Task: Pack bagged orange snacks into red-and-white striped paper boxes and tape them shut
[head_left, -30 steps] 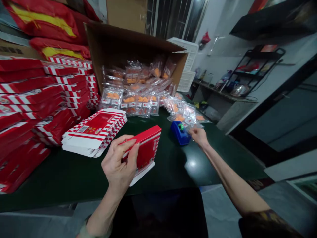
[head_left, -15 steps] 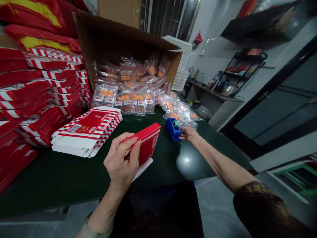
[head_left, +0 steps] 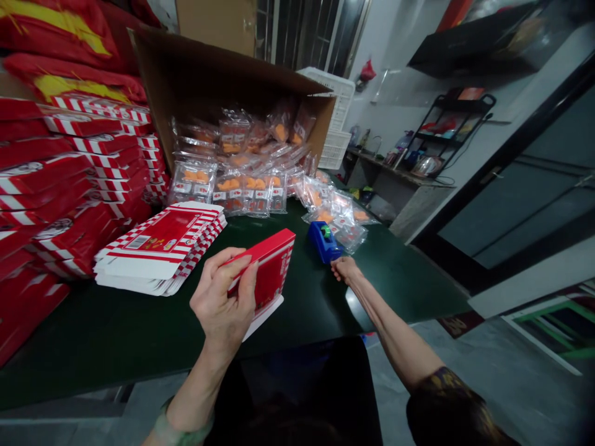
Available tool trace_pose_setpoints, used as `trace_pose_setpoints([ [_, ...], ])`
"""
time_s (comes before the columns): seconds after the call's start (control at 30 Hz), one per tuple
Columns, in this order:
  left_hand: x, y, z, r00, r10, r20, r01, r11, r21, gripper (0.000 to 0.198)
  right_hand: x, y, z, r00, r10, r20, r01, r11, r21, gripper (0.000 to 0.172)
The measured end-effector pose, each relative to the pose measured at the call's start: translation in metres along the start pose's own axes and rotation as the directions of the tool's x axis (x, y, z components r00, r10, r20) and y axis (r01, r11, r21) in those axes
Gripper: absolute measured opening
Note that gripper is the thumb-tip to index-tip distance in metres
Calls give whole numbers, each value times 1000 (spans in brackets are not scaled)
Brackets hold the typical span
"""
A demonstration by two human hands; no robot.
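My left hand is closed around a thin red carton, which it holds tilted above the table; a white flap sticks out at the carton's lower end. My right hand is pinched at the near end of a blue tape dispenser that carries a green-cored roll. Whatever lies between those fingertips is too small to make out. To the left of my left hand lies a stack of flat red-and-white cartons.
Made-up red cartons are piled high along the left. An open cardboard box on its side holds clear packets with orange contents. More loose packets lie behind the dispenser. The dark green table ends near my lap.
My right hand has drawn back slightly toward me from the dispenser, its fingers now pinched together. My left hand keeps its hold on the carton. The whole view has shifted a little.
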State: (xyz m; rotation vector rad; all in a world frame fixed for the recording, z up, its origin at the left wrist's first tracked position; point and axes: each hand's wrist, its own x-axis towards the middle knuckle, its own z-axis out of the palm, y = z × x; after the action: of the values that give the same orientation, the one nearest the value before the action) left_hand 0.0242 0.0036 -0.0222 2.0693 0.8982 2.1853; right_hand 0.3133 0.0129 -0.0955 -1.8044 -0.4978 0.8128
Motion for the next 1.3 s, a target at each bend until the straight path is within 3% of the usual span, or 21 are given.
trace_pose_setpoints([
  [0.13, -1, 1, 1, 1000, -14, -11, 14, 1000, 5, 15, -37, -15, 7, 994, -58, 89, 71, 987, -148, 24],
  [0.27, -1, 2, 1, 1000, -10, 2, 10, 1000, -8, 14, -113, -41, 12, 930, -206, 305, 242, 966, -86, 26],
  [0.3, -1, 3, 1, 1000, -12, 1, 12, 1000, -8, 14, -133, -50, 14, 884, -263, 387, 291, 957, -16, 29],
  [0.37, -3, 5, 1, 1000, -18, -1, 18, 1000, -10, 12, -165, -67, 21, 703, -408, 582, 316, 913, 259, 31],
  [0.43, -4, 8, 1, 1000, -20, 3, 20, 1000, -22, 10, -184, -80, 33, 617, -447, 648, 260, 893, 368, 33],
  [0.5, -5, 9, 0, 1000, -18, 9, 19, 999, -35, 9, -191, -86, 47, 623, -422, 659, 208, 901, 380, 36],
  [0.7, -5, 7, -1, 999, -36, 14, 37, 997, -61, 8, -192, -86, 67, 744, -273, 610, 85, 944, 320, 40],
  [0.93, -13, 13, -4, 995, 14, 100, -15, 1000, 0, 14, -204, -108, 65, 808, 121, 577, -198, 978, 72, 40],
  [1.03, -16, 17, -4, 993, 29, 118, -23, 998, -51, 17, -204, -114, 64, 786, 221, 577, -247, 968, -33, 44],
  [1.13, -16, 22, -5, 997, 8, 80, 1, 994, -111, 17, -202, -104, 67, 724, 253, 642, -241, 964, -108, 54],
  [1.2, -15, 25, -7, 999, -29, 40, 35, 990, -136, 16, -201, -89, 71, 698, 151, 700, -178, 984, -35, 61],
  [1.3, -16, 29, -14, 998, -64, 11, 65, 983, -171, 17, -198, -68, 81, 644, -113, 756, -91, 971, 222, 65],
])
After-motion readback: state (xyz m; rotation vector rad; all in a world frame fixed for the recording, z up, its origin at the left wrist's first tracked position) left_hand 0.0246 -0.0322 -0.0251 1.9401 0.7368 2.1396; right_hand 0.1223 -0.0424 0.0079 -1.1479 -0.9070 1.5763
